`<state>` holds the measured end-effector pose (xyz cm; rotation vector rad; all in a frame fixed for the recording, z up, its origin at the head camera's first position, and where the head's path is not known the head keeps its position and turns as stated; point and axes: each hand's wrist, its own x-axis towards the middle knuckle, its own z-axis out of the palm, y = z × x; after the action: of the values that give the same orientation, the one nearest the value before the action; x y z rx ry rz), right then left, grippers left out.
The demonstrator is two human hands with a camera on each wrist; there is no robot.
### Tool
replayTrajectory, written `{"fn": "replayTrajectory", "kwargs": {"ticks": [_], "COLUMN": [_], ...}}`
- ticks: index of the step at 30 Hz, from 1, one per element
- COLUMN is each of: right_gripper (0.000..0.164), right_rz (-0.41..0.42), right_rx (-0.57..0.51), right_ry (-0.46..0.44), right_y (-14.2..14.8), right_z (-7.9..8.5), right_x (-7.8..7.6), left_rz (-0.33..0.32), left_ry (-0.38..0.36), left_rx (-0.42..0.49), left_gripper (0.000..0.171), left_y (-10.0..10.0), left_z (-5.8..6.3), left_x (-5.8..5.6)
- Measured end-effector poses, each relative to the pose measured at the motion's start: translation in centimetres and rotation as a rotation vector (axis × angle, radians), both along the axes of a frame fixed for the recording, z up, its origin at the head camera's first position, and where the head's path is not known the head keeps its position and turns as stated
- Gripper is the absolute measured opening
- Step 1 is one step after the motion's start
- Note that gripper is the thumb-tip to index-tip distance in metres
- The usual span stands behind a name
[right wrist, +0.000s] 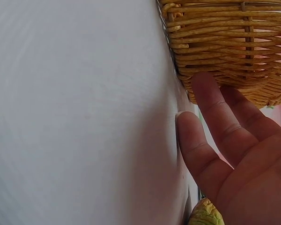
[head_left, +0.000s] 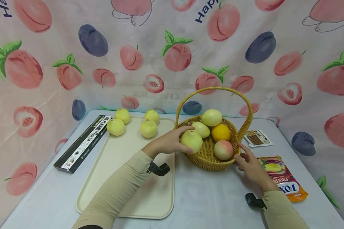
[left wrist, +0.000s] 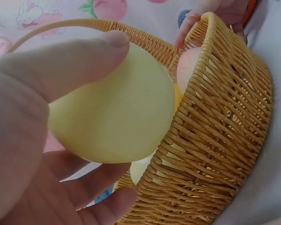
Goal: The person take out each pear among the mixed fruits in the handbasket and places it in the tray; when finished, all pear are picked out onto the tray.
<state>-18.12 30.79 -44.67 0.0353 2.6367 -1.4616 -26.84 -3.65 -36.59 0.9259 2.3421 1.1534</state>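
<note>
In the head view my left hand (head_left: 169, 140) grips a round pale yellow-green fruit (head_left: 191, 142) at the left rim of a wicker basket (head_left: 206, 163). The left wrist view shows the thumb over this fruit (left wrist: 117, 108) and fingers beneath it. My right hand (head_left: 253, 168) touches the basket's right side near the handle's foot, its fingers (right wrist: 218, 115) fairly straight against the weave. Inside the basket lie two pale yellow oval fruits (head_left: 211, 117), an orange (head_left: 221, 132) and a peach (head_left: 224, 150).
Several similar yellow-green fruits (head_left: 148, 128) sit at the far end of a cream tray (head_left: 132, 203) on the left. A black pasta box (head_left: 83, 143) lies along it. Right of the basket are a small packet (head_left: 258, 138) and a red candy bag (head_left: 283, 179). The basket handle (head_left: 215, 89) arches overhead.
</note>
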Motion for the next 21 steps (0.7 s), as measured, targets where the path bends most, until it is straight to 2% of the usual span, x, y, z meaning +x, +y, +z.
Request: {"fn": "replayTrajectory", "kwargs": {"ticks": [6,14,21], "right_gripper": [0.073,0.073,0.073], "right_rz": [0.000,-0.002,-0.005], "right_rx": [-0.002,0.006,0.005], "right_ry": [-0.002,0.003,0.004], "right_y": [-0.1,-0.1,0.0], "right_z": [0.0,0.1,0.0], "right_x": [0.0,0.0,0.0], "left_rz": [0.018,0.137,0.196], "left_ry": [0.038,0.060,0.055], "left_rx": [0.017,0.102,0.162], "left_gripper": [0.086,0.084,0.087], "left_y": [-0.8,-2.4,-4.0], "left_z": [-0.3,-0.9,-1.4], "left_x": [0.4,1.2,1.8]}}
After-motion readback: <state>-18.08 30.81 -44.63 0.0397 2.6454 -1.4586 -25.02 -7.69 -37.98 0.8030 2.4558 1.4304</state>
